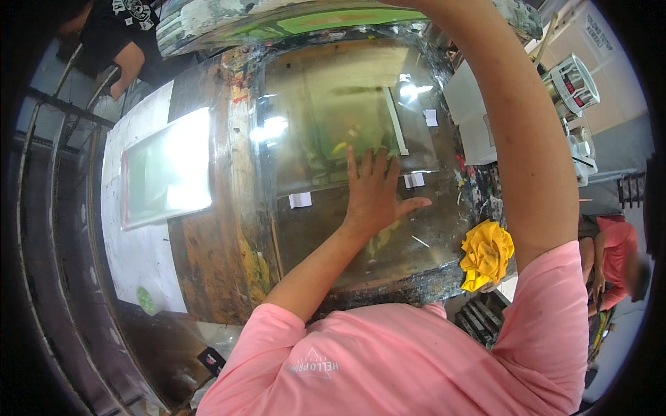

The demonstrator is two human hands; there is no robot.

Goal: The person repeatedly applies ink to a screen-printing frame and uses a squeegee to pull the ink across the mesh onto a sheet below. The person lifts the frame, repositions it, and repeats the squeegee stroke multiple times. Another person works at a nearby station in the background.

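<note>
My left hand (374, 186) lies flat, fingers spread, on a clear plastic sheet (312, 163) over the shiny tabletop (333, 239). Its fingertips are beside a faint yellow-green patch, and a narrow white strip (397, 121) runs just beyond them. Small white tabs (300, 200) sit along the sheet's edges. My right arm (531, 132) stretches up to the far side, where a raised, paint-stained frame (201, 31) with a green panel (305, 24) spans the top. Only a sliver of my right hand (409, 3) shows at the upper edge; its fingers cannot be made out.
A stack of clear sheets (166, 170) lies on white paper at left, near a round green object (145, 300). A crumpled yellow cloth (487, 255) sits at the right corner. Containers (574, 87) stand at right. One person (121, 41) is at upper left, another (614, 260) at right.
</note>
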